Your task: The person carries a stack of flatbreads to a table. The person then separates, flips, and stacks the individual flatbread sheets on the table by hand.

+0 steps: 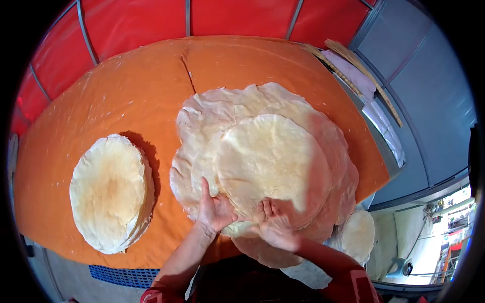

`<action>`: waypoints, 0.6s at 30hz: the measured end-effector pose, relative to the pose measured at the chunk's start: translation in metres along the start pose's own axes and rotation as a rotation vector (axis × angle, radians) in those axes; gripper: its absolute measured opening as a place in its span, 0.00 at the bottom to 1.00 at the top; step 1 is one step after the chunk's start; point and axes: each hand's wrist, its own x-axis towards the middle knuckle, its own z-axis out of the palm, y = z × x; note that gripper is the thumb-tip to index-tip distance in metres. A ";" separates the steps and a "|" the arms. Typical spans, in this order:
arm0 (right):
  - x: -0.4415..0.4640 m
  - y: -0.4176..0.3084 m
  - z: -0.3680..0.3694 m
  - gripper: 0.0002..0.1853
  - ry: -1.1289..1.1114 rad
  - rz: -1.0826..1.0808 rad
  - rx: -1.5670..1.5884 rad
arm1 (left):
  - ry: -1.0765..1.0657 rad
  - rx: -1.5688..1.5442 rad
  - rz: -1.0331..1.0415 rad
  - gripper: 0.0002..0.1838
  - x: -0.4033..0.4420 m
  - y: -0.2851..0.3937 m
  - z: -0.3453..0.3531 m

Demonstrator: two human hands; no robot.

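Observation:
A wide heap of thin, pale flatbreads (202,121) lies on the orange-covered table, its edges wavy and overlapping. On top is a rounder flatbread (268,156). My left hand (216,209) is at the heap's near edge, palm partly up and thumb spread; its fingertips are partly hidden by the bread edge. Close beside it, my right hand (277,227) rests over the near edge with its fingers curled together; whatever they hold is hidden. To the left, apart from both hands, stands a neat stack of round flatbreads (108,192), browned in the middle.
An orange cloth (121,96) covers the table, with a crease at the back. Brushes with straw bristles (348,53) and a silvery wrapper (386,131) lie along the right edge. Another round flatbread (357,235) sits lower right. A blue grid (124,275) shows below the table.

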 end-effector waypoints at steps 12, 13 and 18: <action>0.049 0.091 -0.218 0.14 0.366 -0.104 0.001 | 0.001 0.049 0.016 0.43 0.047 -0.029 0.010; 0.043 0.094 -0.245 0.16 0.241 -0.013 0.020 | 0.113 0.091 0.033 0.41 0.055 -0.035 0.012; 0.005 0.123 -0.313 0.18 0.385 0.245 1.067 | 0.113 0.228 0.024 0.39 0.081 -0.049 0.021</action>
